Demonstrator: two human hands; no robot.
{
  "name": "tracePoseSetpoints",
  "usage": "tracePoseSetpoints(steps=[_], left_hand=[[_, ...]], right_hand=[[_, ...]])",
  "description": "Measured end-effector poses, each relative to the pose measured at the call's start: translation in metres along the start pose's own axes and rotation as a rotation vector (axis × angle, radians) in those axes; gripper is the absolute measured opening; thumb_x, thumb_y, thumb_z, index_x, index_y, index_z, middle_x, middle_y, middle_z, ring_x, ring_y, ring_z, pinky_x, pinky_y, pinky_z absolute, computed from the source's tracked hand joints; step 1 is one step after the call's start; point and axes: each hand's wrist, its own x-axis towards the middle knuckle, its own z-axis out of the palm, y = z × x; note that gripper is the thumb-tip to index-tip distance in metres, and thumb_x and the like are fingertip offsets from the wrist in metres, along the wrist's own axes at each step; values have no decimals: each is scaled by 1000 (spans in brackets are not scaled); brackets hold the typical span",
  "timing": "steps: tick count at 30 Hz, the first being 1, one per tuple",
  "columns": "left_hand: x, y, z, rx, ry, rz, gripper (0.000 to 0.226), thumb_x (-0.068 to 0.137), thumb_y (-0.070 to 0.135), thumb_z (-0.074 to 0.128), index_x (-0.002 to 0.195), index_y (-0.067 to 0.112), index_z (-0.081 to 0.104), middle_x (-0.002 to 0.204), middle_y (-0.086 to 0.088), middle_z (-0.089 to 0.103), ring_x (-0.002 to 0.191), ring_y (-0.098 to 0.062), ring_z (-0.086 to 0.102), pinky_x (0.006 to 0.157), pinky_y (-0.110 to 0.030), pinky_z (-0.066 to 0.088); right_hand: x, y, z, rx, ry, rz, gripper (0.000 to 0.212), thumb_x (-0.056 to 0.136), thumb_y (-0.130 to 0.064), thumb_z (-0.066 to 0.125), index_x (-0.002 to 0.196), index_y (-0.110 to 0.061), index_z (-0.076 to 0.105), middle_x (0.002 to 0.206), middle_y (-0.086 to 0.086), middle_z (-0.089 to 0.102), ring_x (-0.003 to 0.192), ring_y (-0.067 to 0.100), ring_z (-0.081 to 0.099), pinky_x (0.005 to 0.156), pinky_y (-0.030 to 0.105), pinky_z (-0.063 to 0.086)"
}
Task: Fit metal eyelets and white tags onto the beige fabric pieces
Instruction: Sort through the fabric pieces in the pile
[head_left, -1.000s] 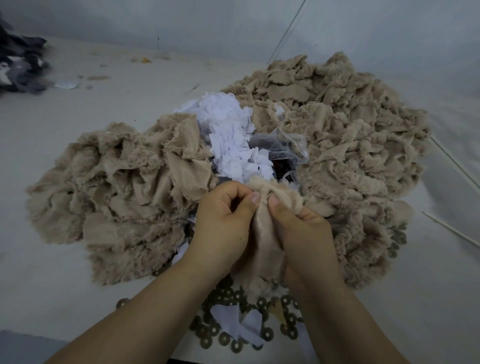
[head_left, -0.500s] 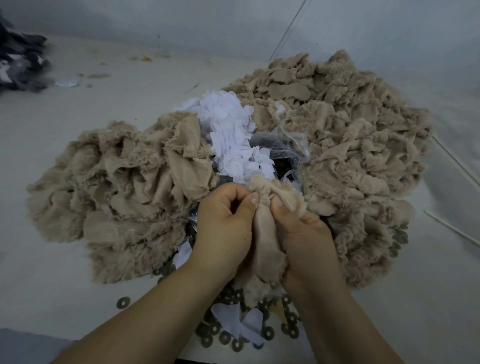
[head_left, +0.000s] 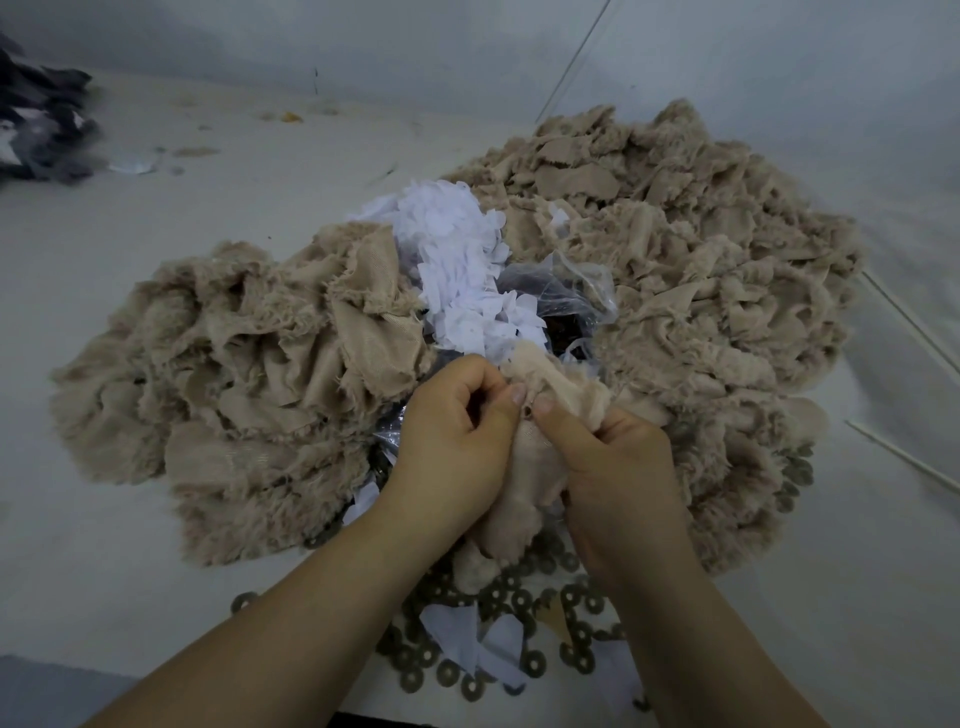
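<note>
A beige furry fabric piece (head_left: 524, 478) hangs between my two hands in the lower middle of the view. My left hand (head_left: 452, 441) pinches its top edge with thumb and curled fingers. My right hand (head_left: 618, 467) pinches the same spot from the right, thumb tips nearly touching; a small dark bit shows between them. A heap of white tags (head_left: 457, 265) lies just behind. Several round metal eyelets (head_left: 519, 603) and a few loose white tags (head_left: 452, 634) are scattered under my wrists.
Large piles of beige fabric pieces lie left (head_left: 234, 384) and right (head_left: 691, 270) of the tags. A clear plastic bag (head_left: 566, 291) with dark contents sits between them. Dark cloth (head_left: 41, 130) lies far left. Thin white sticks (head_left: 904, 457) lie at the right.
My hands and the held fabric piece stay almost in place; the thumbs have shifted slightly closer together on the top edge.
</note>
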Motion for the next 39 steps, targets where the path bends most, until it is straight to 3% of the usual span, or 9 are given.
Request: tracePoseSetpoints(steps=[5, 8, 12, 17, 20, 29, 33, 36, 39], left_hand=[[1, 4, -3, 181, 20, 213, 14, 85, 4, 70, 83, 11, 58, 82, -1, 55, 76, -15, 53, 66, -30, 47], [3, 4, -5, 290, -26, 468, 18, 79, -9, 71, 89, 6, 66, 94, -1, 57, 89, -11, 54, 77, -19, 46], [0, 3, -3, 290, 2, 482, 22, 77, -15, 69, 84, 4, 75, 95, -3, 66, 91, -7, 61, 81, -16, 50], [-3, -4, -8, 423, -110, 685, 25, 91, -6, 59, 110, 2, 74, 122, -9, 67, 108, -22, 65, 95, -34, 52], [-3, -10, -11, 446, -185, 768, 26, 98, 5, 51, 112, 0, 72, 120, -12, 68, 106, -28, 66, 94, -37, 53], [7, -12, -23, 487, -405, 842, 24, 94, 0, 60, 116, 0, 70, 118, -14, 68, 102, -31, 65, 89, -42, 50], [8, -13, -19, 475, -344, 876, 19, 93, -2, 57, 103, -4, 75, 106, -15, 71, 90, -33, 67, 81, -42, 53], [5, -13, -17, 504, -341, 886, 22, 93, -4, 53, 100, -6, 74, 102, -18, 71, 88, -34, 68, 80, -41, 55], [5, -11, -16, 548, -318, 874, 21, 90, -6, 55, 100, -7, 74, 100, -19, 71, 87, -35, 68, 81, -41, 55]], right_hand=[[1, 0, -2, -79, 64, -4, 6, 88, -7, 71, 85, -6, 76, 87, 18, 76, 90, 40, 72, 81, 56, 59], [2, -1, -6, -54, 48, 11, 5, 87, -8, 72, 88, -10, 77, 89, 16, 76, 89, 36, 73, 78, 46, 61], [3, -5, -8, 33, 40, 77, 14, 87, -2, 69, 100, -7, 75, 96, 15, 76, 92, 32, 74, 78, 40, 60], [5, -9, -12, 79, 27, 130, 22, 87, -2, 68, 109, 0, 70, 101, 21, 74, 95, 34, 73, 79, 39, 59], [7, -13, -14, 81, 22, 176, 21, 88, -1, 66, 109, 0, 69, 99, 21, 75, 92, 34, 73, 71, 36, 60], [6, -14, -16, 126, -68, 449, 33, 96, -7, 51, 125, 7, 60, 110, 28, 68, 95, 32, 66, 87, 43, 54], [6, -25, -25, -423, -4, 132, 23, 87, -32, 64, 94, -13, 74, 86, 18, 74, 80, 25, 71, 71, 51, 59], [9, -42, -51, -867, 307, -207, 20, 92, -38, 60, 80, -25, 69, 66, -3, 71, 60, 12, 70, 56, 33, 57], [17, -53, -100, -1157, 634, -295, 6, 94, -24, 58, 91, -20, 61, 89, 5, 64, 68, 21, 56, 66, 30, 44]])
